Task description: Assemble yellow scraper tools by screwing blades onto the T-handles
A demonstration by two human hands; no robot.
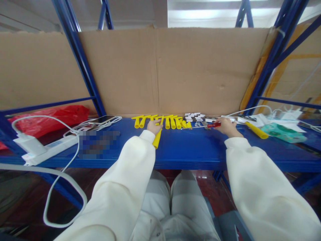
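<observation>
Now, L hand (153,127) closed rnd part-hidden yellow pc (157,140), R hand (227,127) rnd screwdriver (212,125).

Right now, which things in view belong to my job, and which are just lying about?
Likely the job's:
red-handled screwdriver in your right hand
yellow handle in your left hand
row of yellow T-shaped handles
probably the stacked black-and-white pieces

Seemingly lying about:
white power strip
red plastic bag
green packet

No readable text.
Yellow parts (167,123), power strip (54,149), green packet (283,132): any print too small or blurred to read.
</observation>
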